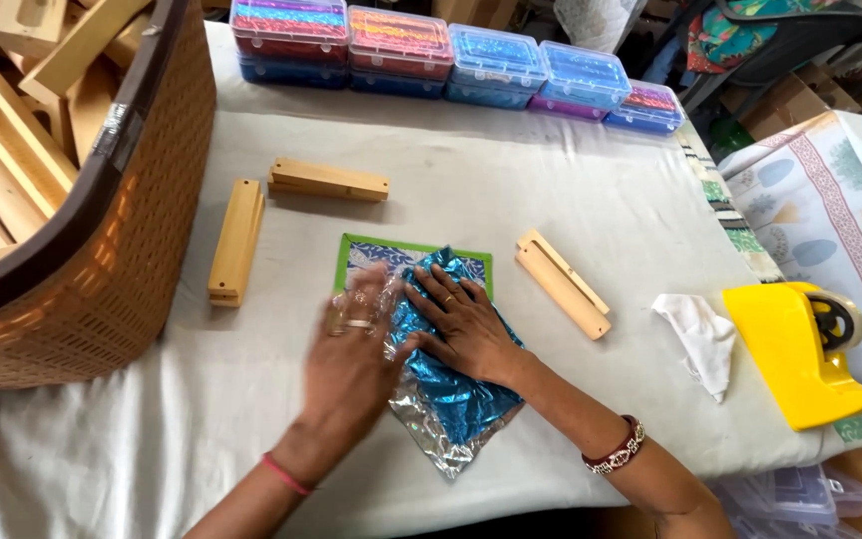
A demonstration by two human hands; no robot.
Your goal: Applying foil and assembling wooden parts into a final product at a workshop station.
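Both hands lie flat on a crinkled sheet of blue foil [448, 384] w/ a silver underside, approx. mid-desk, near the front edge. The foil sits partly over a green-edged patterned card [413, 256]; the card's top edge and corners stick out beyond it.

Left hand [349, 354]: palm down, fingers spread and pressing on the foil's left part, over clear/silvery film; rings on the fingers, a pink band at the wrist. It's a bit blurred. Grip is open, not pinching anything.

Right hand [461, 327]: also palm down, fingers splayed across the blue face of the foil, ring on one finger, dark beaded bracelet at the wrist. Grip open too, just pressing flat.

Desk [571, 180] is covered w/ a white cloth. Around the foil: a wooden block [236, 242] lying lengthwise to the left, another wooden block pair [329, 181] further back, and a slotted wooden piece [563, 283] just right of the card, apart from it. A brown woven basket [102, 250] at far left holds more wooden pieces. Along the back edge, a row of clear plastic boxes [451, 60] w/ coloured glittery contents. Right side: a crumpled white cloth [700, 339] next to a yellow tape dispenser [800, 354].
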